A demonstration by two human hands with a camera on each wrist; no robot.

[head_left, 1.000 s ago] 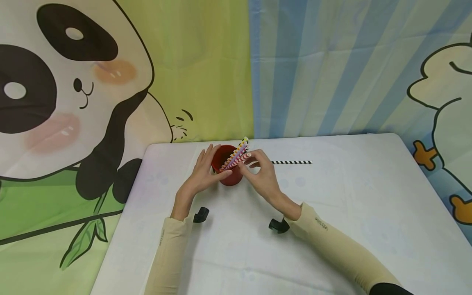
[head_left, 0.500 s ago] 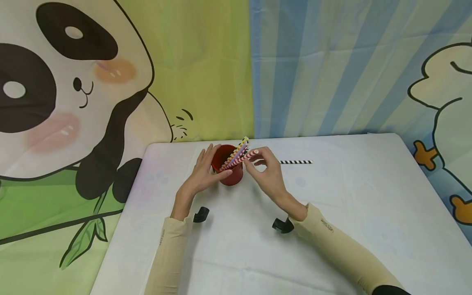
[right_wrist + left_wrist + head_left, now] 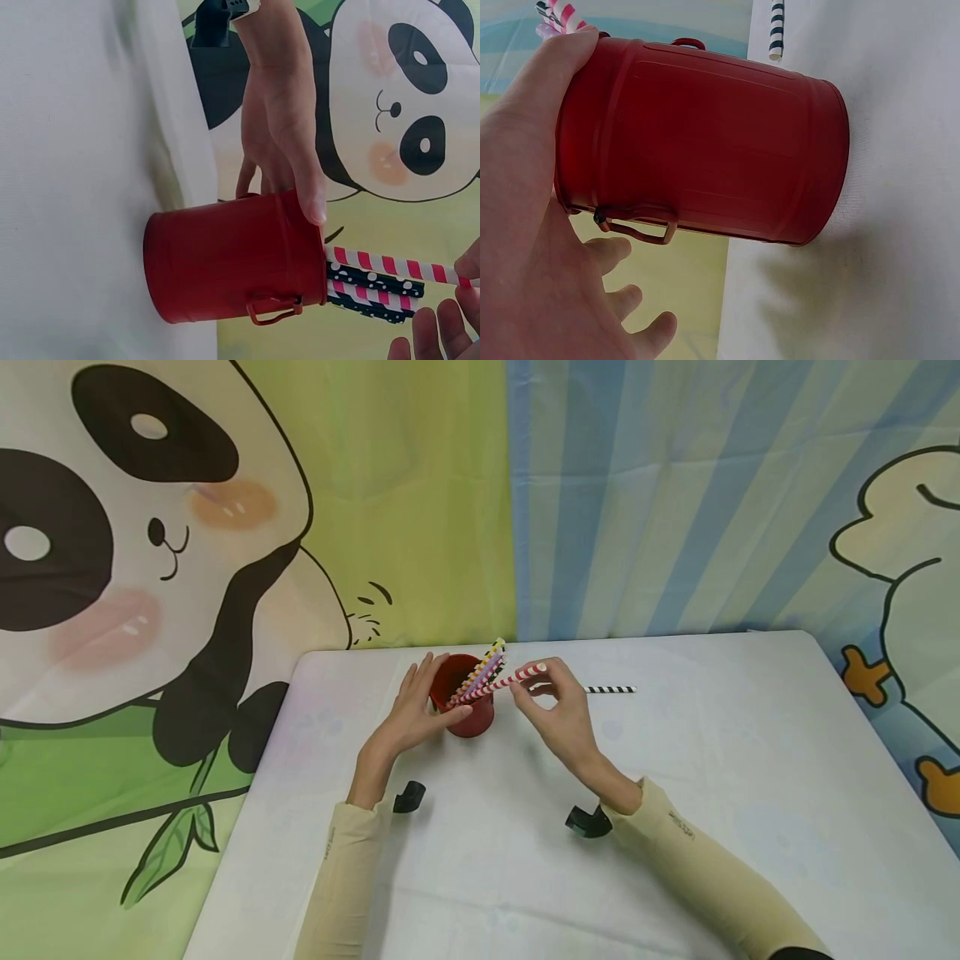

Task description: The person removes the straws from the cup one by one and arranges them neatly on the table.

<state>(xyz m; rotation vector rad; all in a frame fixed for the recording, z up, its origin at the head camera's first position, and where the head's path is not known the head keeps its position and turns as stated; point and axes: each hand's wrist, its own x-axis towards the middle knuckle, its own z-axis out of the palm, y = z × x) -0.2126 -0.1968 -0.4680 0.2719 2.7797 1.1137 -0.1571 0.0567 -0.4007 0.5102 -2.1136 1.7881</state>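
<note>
While hands [image 3: 411, 714] [image 3: 559, 710] hold them, a smooth bucket [image 3: 712, 142] contains patterned straws [image 3: 386, 264].

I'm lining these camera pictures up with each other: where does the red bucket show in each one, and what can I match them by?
Head: the red bucket is just left of centre, between the left hand and right hand.
Left wrist: large, across the upper middle, sideways, mouth to the left.
Right wrist: lower half, left of centre, sideways, mouth to the right.
Shared landmark: the left hand at the bucket's rim.
</note>
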